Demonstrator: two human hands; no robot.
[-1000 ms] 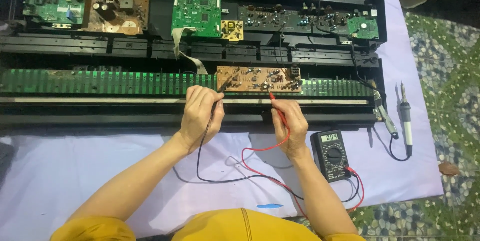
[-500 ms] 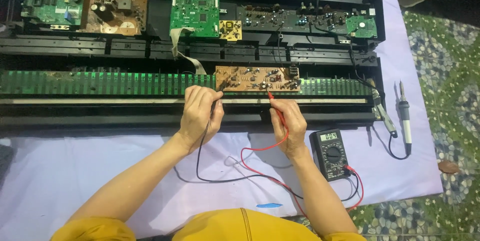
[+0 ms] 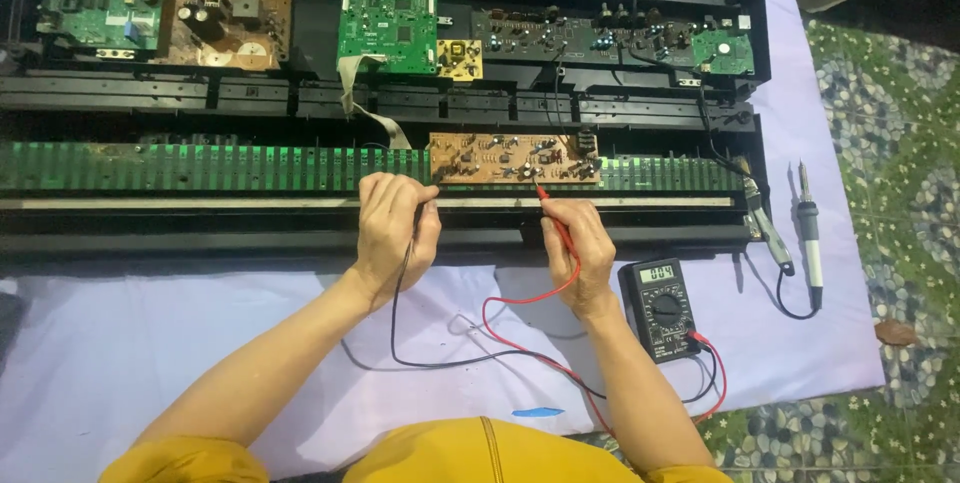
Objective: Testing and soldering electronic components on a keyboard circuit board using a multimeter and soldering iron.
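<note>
1. Red-handled probe (image 3: 556, 220) is pinched in the right hand (image 3: 582, 255), fingers closed round it, its tip touching the brown circuit board (image 3: 515, 158).
2. Left hand (image 3: 393, 228) is curled shut on the black probe (image 3: 428, 191), whose tip meets the board's left edge.
3. Red and black leads (image 3: 470, 348) trail back to the multimeter (image 3: 661, 307), just right of the right wrist.
4. Judging by this, a measurement is under way; any next reading calls for steady tips.
</note>
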